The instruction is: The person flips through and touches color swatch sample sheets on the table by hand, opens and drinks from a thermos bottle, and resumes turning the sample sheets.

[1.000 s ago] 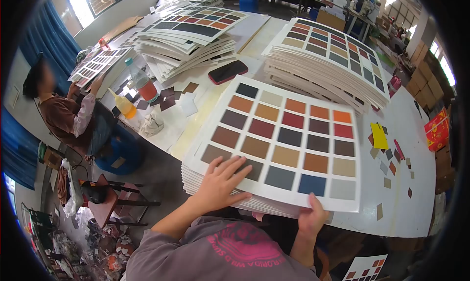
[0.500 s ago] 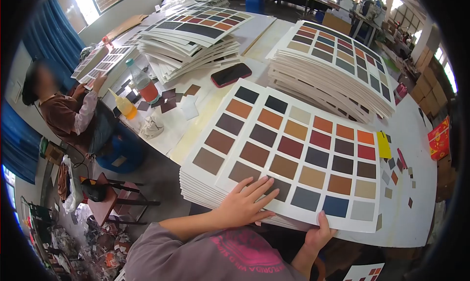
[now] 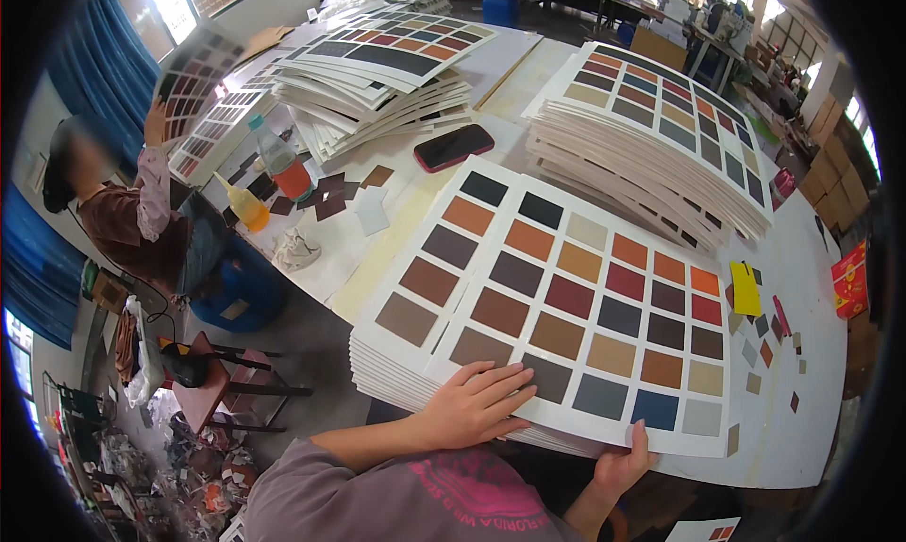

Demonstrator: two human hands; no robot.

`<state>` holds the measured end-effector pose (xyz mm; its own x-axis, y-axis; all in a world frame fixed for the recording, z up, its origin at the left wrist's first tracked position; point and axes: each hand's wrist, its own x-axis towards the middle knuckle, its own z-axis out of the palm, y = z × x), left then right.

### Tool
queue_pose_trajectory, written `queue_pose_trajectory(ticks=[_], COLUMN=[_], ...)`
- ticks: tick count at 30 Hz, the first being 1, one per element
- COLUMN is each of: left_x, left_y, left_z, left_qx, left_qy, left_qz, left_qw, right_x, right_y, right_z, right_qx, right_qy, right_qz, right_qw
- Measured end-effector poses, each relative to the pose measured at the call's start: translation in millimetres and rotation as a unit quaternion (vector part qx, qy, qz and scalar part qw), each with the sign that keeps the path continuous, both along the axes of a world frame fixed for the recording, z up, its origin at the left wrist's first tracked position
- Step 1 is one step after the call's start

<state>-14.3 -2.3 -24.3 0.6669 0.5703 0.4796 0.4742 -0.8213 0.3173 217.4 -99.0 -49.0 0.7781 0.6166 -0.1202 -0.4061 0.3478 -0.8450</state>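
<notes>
A white color swatch card (image 3: 578,266) with rows of colored squares lies on top of a stack of similar cards (image 3: 396,377) right in front of me. It sits a little to the right of the card beneath, whose left column of swatches shows. My left hand (image 3: 479,405) rests flat on the card's near left edge, fingers stretched out. At the near right edge, my right hand (image 3: 623,462) pinches the card, thumb on top beside the blue swatch; its other fingers are mostly hidden underneath.
Behind are two more card stacks, one at right (image 3: 651,155) and one at left (image 3: 368,99). A phone (image 3: 454,148), a bottle (image 3: 280,160) and a glue bottle (image 3: 243,207) lie or stand between. Loose swatches and a yellow slip (image 3: 745,288) are at right. A co-worker (image 3: 127,212) sits left.
The co-worker has lifted a swatch sheet from the table to head height. My hands stay at the card's near edge, the left still flat on it; the view has shifted slightly.
</notes>
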Motion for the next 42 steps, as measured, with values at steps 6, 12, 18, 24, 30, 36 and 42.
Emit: queue_pose_trajectory(ticks=[6, 12, 18, 24, 30, 36, 42], left_x=[-2.7, -3.5, -4.1, -3.5, -2.5, -2.5, -2.5], left_y=[-0.5, 0.6, 0.8, 0.8, 2.0, 0.8, 0.1], left_z=[-2.9, -2.3, -2.9, -2.8, -0.6, -0.3, -0.8], left_qx=[-0.009, -0.011, -0.014, -0.014, -0.014, -0.008, -0.016], left_qy=[-0.014, -0.036, -0.038, -0.038, -0.025, -0.030, -0.028], left_qz=[0.003, -0.001, -0.002, -0.001, -0.003, 0.001, 0.001], left_qw=[1.000, 0.999, 0.999, 0.999, 1.000, 1.000, 0.999], right_x=[-4.3, -11.6, -7.4, -5.6, -10.9, -11.9, -10.2], right_y=[-0.1, 4.6, -0.5, -0.7, 3.0, 3.8, 2.4], right_z=[-3.3, 3.4, -8.4, -9.1, -2.5, -1.5, -3.7], right_qx=[0.000, -0.013, -0.022, -0.018, -0.012, -0.009, -0.014], right_qy=[-0.083, -0.076, -0.082, -0.092, -0.091, -0.093, -0.084], right_qz=[0.021, -0.020, -0.018, -0.006, -0.021, -0.020, -0.019], right_qw=[0.996, 0.997, 0.996, 0.996, 0.996, 0.995, 0.996])
